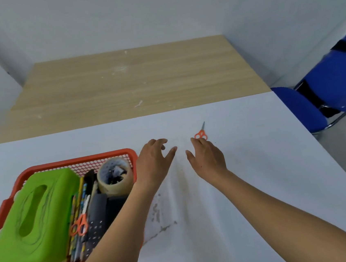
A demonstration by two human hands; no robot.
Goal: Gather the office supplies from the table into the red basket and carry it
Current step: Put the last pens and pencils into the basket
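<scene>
The red basket sits at the left of the white table. In it lie a green tissue box, a roll of tape, pencils, a dark case and orange scissors. A second small pair of orange scissors lies on the table beyond my right hand, whose fingertips are just short of its handles. My left hand hovers by the basket's right far corner. Both hands have relaxed fingers and hold nothing.
A wooden table adjoins the far edge of the white one. Blue chairs stand at the right, past the table's edge. Grey walls close the back.
</scene>
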